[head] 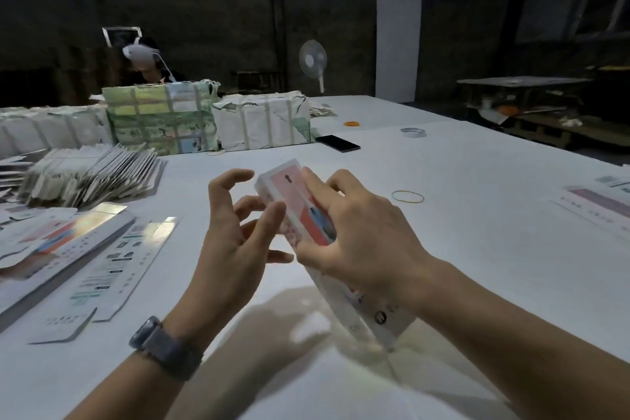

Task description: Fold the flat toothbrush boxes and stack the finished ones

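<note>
Head view, box: a long toothbrush box (300, 211) is held above the middle of the near half of the table (477, 181), one end pointing away from the wearer and the other running down under the right wrist to a white flap close to the tabletop.
Head view, right hand: the right hand (361, 225) grips the box from above, fingers laid over its pink printed face and curled round its sides.
Head view, left hand: the left hand (235, 228) is loose and spread just beside the box's left side; its fingertips come near or touch the edge, but it grips nothing (a watch (167, 348) sits on that wrist).
Head view, flats: a fanned pile of flat boxes (92, 174) lies towards the left edge, with more flat sheets (102, 262) spread nearer the wearer.
Head view, bundles: strapped paper bundles (163, 119) stand along the far left side.
Head view, loose items: a phone (337, 142), a tape roll (413, 132) and a rubber band (407, 196) lie on the far and right parts of the table.
Progress: judging by the shape, this box is opened up but its ends look unfinished; many flats remain, so most of the work seems left.
Finished stack: none can be made out for certain.
Hidden: the box's middle is covered by the right hand, the lower flap is blurred, and the left pile is cut by the frame.
</note>
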{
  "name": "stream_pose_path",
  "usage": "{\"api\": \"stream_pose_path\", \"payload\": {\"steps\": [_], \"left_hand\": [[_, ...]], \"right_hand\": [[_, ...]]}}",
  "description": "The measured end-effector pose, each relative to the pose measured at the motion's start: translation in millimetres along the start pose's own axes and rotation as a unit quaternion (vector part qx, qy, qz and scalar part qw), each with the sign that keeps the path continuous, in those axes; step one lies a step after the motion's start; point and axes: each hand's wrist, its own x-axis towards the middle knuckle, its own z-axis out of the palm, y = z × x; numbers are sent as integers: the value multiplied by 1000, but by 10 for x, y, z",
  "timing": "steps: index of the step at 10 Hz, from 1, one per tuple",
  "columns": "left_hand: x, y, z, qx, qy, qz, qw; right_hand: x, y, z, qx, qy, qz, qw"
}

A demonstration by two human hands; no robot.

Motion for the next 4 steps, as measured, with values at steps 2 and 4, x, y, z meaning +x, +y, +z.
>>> {"api": "stream_pose_path", "payload": {"steps": [2, 4], "left_hand": [[-13, -185, -85, 133, -65, 34, 988], [55, -647, -205, 190, -17, -33, 981]], "right_hand": [[-299, 863, -481, -117, -69, 129, 982], [-833, 2265, -997, -257, -157, 300, 905]]}}
